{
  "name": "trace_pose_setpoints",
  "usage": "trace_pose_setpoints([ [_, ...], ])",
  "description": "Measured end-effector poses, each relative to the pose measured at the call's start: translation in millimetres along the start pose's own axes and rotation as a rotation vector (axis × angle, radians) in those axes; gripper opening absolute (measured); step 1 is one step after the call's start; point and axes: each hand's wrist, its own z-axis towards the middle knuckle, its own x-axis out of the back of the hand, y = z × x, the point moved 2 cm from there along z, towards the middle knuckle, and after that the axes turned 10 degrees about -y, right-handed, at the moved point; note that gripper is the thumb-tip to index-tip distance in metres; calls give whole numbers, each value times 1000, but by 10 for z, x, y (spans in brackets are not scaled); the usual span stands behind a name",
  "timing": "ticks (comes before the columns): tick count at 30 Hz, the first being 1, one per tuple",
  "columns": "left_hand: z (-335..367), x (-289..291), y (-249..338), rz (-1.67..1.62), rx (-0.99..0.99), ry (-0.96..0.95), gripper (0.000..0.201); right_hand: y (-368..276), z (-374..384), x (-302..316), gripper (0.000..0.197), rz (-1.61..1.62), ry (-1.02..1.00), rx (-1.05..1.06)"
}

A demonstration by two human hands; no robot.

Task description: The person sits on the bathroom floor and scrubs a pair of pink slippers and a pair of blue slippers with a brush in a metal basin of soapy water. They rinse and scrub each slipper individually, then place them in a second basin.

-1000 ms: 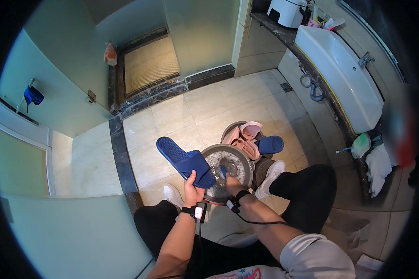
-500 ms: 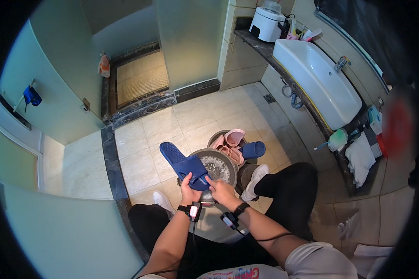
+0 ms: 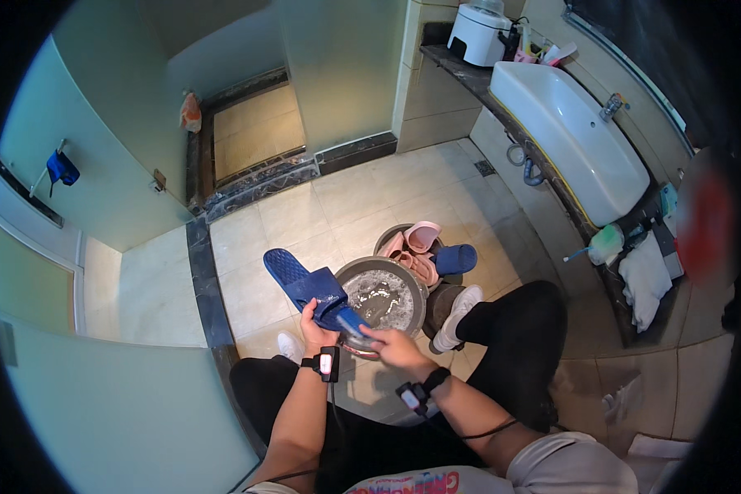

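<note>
A blue slide slipper (image 3: 286, 273) is in my left hand (image 3: 318, 329), whose fingers wrap its near half. Its sole end points up and to the left, away from me. My right hand (image 3: 397, 347) is closed at the slipper's near end, slightly blurred. Something small and pale shows by its fingertips, but I cannot make out what it is. Just beyond my hands stands a grey basin (image 3: 421, 290) of water with foam on it. Behind it, pink slippers (image 3: 423, 236) and another blue slipper (image 3: 457, 259) lie in a second container (image 3: 381, 240).
My white shoes (image 3: 461, 313) stand on either side of the basin on the tiled floor (image 3: 280, 226). A white sink (image 3: 580, 156) on a dark counter is at the right, with a white cloth (image 3: 644, 280). Frosted glass panels (image 3: 115, 403) stand at the left.
The blue slipper and my left hand have shifted a little left. My right hand has moved slightly right and down, away from its grip close beside the left.
</note>
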Motion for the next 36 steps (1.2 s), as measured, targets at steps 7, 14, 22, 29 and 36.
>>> trace_pose_setpoints([
  [7, 81, 61, 28, -17, 10, 31, 22, 658, 432, 210, 49, -434, 101, -439],
  [14, 79, 61, -22, 39, 57, 47, 19, 909, 545, -62, 47, 304, -34, -185],
  [22, 111, 231, -192, 136, 70, 41, 29, 18, 252, 3, 49, 344, -163, 68],
  [29, 51, 173, -240, 96, 125, 49, 25, 27, 281, -117, 49, 94, -78, 65],
  [36, 90, 223, -212, 124, 117, 45, 28, 126, 150, 34, 49, -315, 253, 26],
])
